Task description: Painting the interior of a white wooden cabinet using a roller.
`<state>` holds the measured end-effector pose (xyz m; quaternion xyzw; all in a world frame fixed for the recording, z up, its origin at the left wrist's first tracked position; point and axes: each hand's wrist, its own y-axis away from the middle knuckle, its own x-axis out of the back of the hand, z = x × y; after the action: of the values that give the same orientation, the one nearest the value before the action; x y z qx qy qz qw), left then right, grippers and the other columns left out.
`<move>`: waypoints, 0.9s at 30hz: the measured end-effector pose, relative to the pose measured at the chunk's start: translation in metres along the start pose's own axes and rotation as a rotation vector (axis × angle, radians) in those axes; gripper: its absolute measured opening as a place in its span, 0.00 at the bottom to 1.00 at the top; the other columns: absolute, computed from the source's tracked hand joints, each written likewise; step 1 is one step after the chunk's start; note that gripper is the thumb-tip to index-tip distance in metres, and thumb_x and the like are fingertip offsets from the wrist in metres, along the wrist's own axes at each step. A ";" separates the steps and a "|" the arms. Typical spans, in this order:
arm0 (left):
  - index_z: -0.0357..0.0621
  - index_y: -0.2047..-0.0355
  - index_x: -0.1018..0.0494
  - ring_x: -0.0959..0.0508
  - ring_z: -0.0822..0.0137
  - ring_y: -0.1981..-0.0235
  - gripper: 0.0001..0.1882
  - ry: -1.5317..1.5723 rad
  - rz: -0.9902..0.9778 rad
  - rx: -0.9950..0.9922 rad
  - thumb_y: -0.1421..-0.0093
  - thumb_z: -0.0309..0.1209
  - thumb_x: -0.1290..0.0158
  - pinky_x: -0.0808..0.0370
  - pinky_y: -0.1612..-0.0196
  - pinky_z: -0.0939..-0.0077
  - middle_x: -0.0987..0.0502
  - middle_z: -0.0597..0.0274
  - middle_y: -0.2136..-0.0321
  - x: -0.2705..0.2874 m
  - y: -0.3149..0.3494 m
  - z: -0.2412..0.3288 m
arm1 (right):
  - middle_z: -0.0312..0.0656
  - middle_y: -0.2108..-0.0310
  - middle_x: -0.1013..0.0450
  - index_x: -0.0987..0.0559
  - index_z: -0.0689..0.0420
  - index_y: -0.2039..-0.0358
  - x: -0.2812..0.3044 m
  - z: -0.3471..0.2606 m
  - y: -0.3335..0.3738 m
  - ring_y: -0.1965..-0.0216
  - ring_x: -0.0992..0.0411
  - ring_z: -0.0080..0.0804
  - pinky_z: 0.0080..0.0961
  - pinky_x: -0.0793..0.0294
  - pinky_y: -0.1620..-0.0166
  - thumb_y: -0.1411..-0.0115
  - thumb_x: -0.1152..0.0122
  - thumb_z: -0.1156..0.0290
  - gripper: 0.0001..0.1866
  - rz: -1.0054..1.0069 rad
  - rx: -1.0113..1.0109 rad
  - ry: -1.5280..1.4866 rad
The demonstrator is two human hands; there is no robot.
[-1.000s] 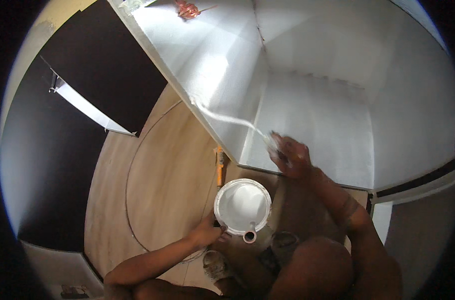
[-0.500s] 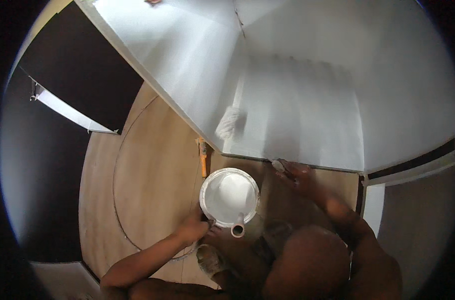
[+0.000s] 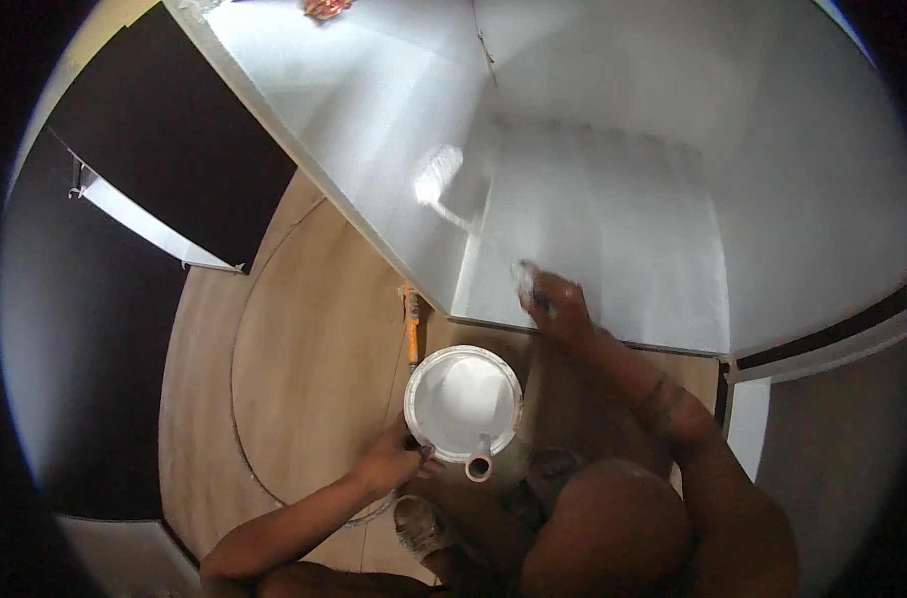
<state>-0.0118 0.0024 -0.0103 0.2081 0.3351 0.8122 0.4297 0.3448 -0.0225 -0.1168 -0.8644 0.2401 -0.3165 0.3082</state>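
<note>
Roller [image 3: 440, 171] lies against the white left panel [image 3: 374, 140], by the look of it touching, between that panel's long outer edge and the seam where it meets the white middle panel [image 3: 603, 234]. Its thin frame [image 3: 454, 217] slants across the seam toward the right hand [image 3: 558, 307], which is closed around the handle — fingers curled, palm above the middle panel near its dark front edge. Left hand [image 3: 389, 465] sits at the near left of the bucket [image 3: 413, 407], fingers bent and touching the rim; I cannot tell whether they grip it. White paint [image 3: 473, 389] shows inside the bucket, which is just outside the corner where the two panels' front edges meet. From its near rim sticks a pale tube [image 3: 479, 465], open end facing up. An orange-handled tool [image 3: 412, 324] lies on the wood floor [image 3: 314, 349], its lower end just beside the bucket's far left rim. Farther left, a thin cable [image 3: 233, 389] bends in a wide arc over the floor. A stained shoe [image 3: 419, 525] is below the left hand, with a bare knee [image 3: 618, 533] to its right. High on the left panel — at its far end — is a red bundle [image 3: 326, 9].
</note>
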 end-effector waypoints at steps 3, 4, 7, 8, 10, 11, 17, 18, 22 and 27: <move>0.42 0.31 0.53 0.25 0.53 0.46 0.38 0.043 0.001 0.056 0.39 0.15 0.53 0.20 0.49 0.61 0.32 0.43 0.42 -0.003 -0.004 0.005 | 0.50 0.71 0.24 0.21 0.63 0.53 0.003 0.008 -0.069 0.73 0.23 0.40 0.32 0.21 0.63 0.41 0.35 0.71 0.16 0.201 0.030 0.181; 0.41 0.31 0.52 0.26 0.54 0.45 0.37 0.004 0.024 0.018 0.39 0.15 0.53 0.22 0.47 0.61 0.32 0.44 0.42 -0.004 -0.005 0.005 | 0.50 0.71 0.24 0.20 0.62 0.54 0.012 0.004 -0.096 0.74 0.24 0.40 0.32 0.22 0.64 0.41 0.36 0.71 0.15 0.258 0.088 0.203; 0.41 0.31 0.53 0.22 0.55 0.50 0.36 -0.152 0.084 -0.110 0.38 0.15 0.54 0.20 0.52 0.64 0.30 0.43 0.45 0.010 -0.016 -0.034 | 0.52 0.69 0.22 0.20 0.63 0.54 0.028 -0.020 -0.165 0.73 0.23 0.41 0.31 0.23 0.64 0.41 0.36 0.71 0.15 0.139 -0.010 0.076; 0.42 0.31 0.54 0.18 0.57 0.56 0.35 -0.279 0.100 -0.212 0.36 0.16 0.55 0.17 0.58 0.66 0.28 0.42 0.48 0.015 -0.022 -0.044 | 0.52 0.68 0.21 0.20 0.63 0.53 0.027 -0.017 -0.176 0.73 0.23 0.40 0.30 0.24 0.65 0.41 0.36 0.71 0.16 0.182 -0.009 0.011; 0.42 0.31 0.54 0.18 0.56 0.56 0.35 -0.197 0.076 -0.102 0.37 0.15 0.55 0.17 0.58 0.66 0.28 0.42 0.48 0.000 -0.008 -0.004 | 0.54 0.67 0.21 0.21 0.64 0.51 0.031 -0.016 -0.168 0.72 0.22 0.36 0.29 0.24 0.65 0.41 0.35 0.70 0.18 0.189 -0.051 -0.053; 0.41 0.31 0.54 0.18 0.56 0.56 0.35 -0.118 0.066 0.007 0.37 0.14 0.55 0.17 0.58 0.66 0.28 0.42 0.47 -0.005 -0.004 0.011 | 0.54 0.68 0.21 0.21 0.64 0.51 0.029 -0.004 -0.150 0.72 0.22 0.37 0.30 0.24 0.65 0.41 0.35 0.70 0.19 0.174 -0.005 -0.013; 0.41 0.31 0.55 0.18 0.57 0.56 0.35 -0.031 0.019 -0.037 0.37 0.14 0.55 0.17 0.58 0.65 0.28 0.42 0.48 -0.001 -0.004 -0.002 | 0.46 0.75 0.23 0.22 0.63 0.49 -0.003 -0.011 0.030 0.74 0.25 0.30 0.28 0.25 0.66 0.41 0.35 0.68 0.20 -0.097 -0.269 -0.172; 0.41 0.31 0.55 0.18 0.57 0.56 0.35 -0.028 0.020 -0.039 0.37 0.14 0.55 0.17 0.58 0.65 0.28 0.42 0.48 0.000 -0.004 -0.004 | 0.46 0.75 0.23 0.22 0.63 0.49 -0.002 -0.027 0.036 0.74 0.25 0.30 0.28 0.25 0.66 0.41 0.35 0.68 0.20 -0.100 -0.266 -0.171; 0.42 0.31 0.55 0.18 0.58 0.57 0.35 -0.022 0.030 -0.004 0.36 0.15 0.55 0.17 0.58 0.67 0.27 0.43 0.49 -0.002 -0.005 -0.007 | 0.44 0.78 0.25 0.21 0.63 0.59 0.009 -0.070 -0.001 0.76 0.27 0.27 0.28 0.27 0.69 0.39 0.40 0.69 0.12 -0.063 -0.450 -0.243; 0.44 0.30 0.57 0.18 0.58 0.56 0.36 -0.143 0.024 -0.153 0.34 0.17 0.55 0.17 0.58 0.68 0.27 0.44 0.48 0.006 -0.015 -0.016 | 0.38 0.80 0.27 0.19 0.62 0.69 0.020 -0.011 -0.157 0.84 0.31 0.24 0.27 0.32 0.79 0.38 0.38 0.63 0.13 0.072 -0.675 -0.388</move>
<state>-0.0164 0.0081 -0.0318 0.2360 0.2380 0.8238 0.4572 0.3855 0.0701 0.0057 -0.9519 0.2984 -0.0393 0.0571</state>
